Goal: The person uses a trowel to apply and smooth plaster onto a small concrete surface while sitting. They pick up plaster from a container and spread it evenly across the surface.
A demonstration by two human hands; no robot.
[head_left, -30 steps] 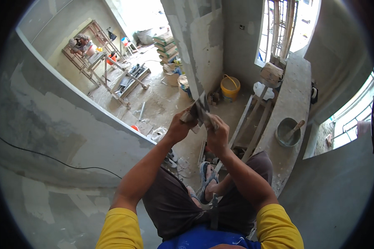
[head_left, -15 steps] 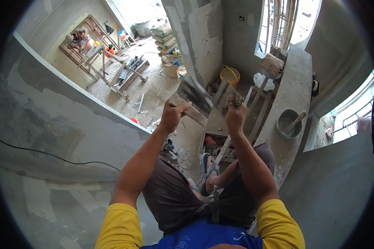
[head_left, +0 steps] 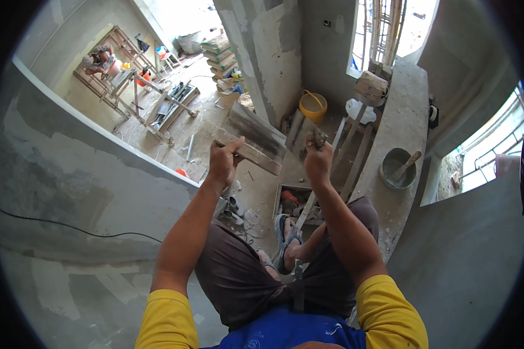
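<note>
- In the head view, the left hand is wrapped around the wooden handle of a plastering trowel. Its wide metal face sits just past the fingers.
- The right hand grips a metal scraper, with its flat part up and to the left of the fist. Grey lumps stick up by its thumb.
- The two hands are apart, and the tools sit between them and a bit ahead. I can't tell if their edges touch.
- To the right of the right hand, a round pan with grey mix sits on a long plank.
- Ahead of the right hand is a yellow bucket.
- The step looks like handling both blades side by side. I think the next move needs tight grips and steady wrists.
</note>
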